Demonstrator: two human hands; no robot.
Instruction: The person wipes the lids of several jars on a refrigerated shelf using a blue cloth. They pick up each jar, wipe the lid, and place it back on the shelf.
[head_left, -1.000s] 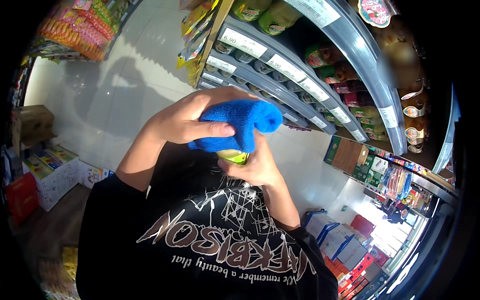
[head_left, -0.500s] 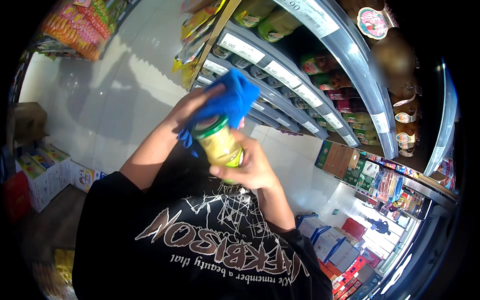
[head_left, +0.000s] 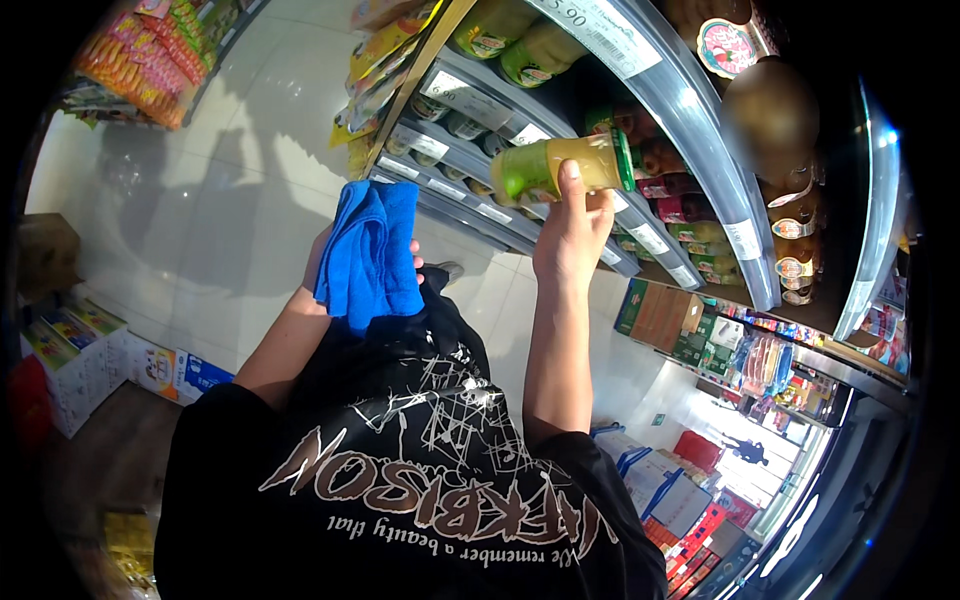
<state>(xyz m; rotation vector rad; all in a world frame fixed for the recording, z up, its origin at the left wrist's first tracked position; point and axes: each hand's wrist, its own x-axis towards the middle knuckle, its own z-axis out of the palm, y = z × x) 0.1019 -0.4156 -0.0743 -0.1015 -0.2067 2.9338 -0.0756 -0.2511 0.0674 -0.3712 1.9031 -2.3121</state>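
Glossy tiled floor (head_left: pixel 205 265), right grip (head_left: pixel 573 242) around smooth cylindrical jar (head_left: pixel 538 168), left grip (head_left: pixel 312 270) holding folded plush blue cloth (head_left: pixel 370 252)

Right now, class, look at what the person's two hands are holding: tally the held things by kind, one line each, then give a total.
Blue cloth: 1
Green-lidded jar: 1
Total held: 2

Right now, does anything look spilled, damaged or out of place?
Nothing stands out: the jar in the right hand looks intact, green lid on; the left hand holds a blue cloth; no spill shows.
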